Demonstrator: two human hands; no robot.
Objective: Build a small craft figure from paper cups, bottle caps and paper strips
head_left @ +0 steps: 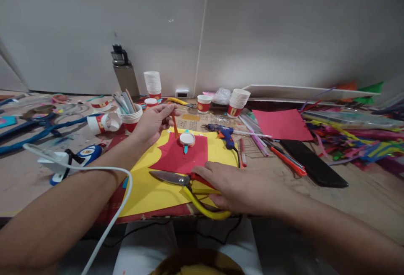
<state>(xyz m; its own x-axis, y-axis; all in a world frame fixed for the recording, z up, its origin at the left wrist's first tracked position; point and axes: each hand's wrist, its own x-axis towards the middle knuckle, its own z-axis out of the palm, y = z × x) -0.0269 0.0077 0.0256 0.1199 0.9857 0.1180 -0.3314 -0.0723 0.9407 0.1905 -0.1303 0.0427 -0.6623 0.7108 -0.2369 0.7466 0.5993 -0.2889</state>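
Between its thumb and fingers, my left hand (155, 122) pinches a thin orange strip (174, 127), which points down toward a red paper sheet (176, 154). A small white round piece (187, 139), like a short cut cup, sits on that sheet with blue tabs at its top and bottom. Under the red sheet lies a yellow sheet (142, 195) with a wavy left edge. Nearer to me, my right hand (233, 184) is closed over the red and yellow handles of scissors (170, 177); the blades lie together, pointing left.
A blue glue gun (226, 135) lies right of the red sheet. Stacked paper cups (239, 101) and a cup of sticks (130, 117) stand behind. A white cable (126, 195) crosses my left forearm. Rightward are a red sheet (282, 124), a black bar (312, 163) and colourful strips (372, 149).
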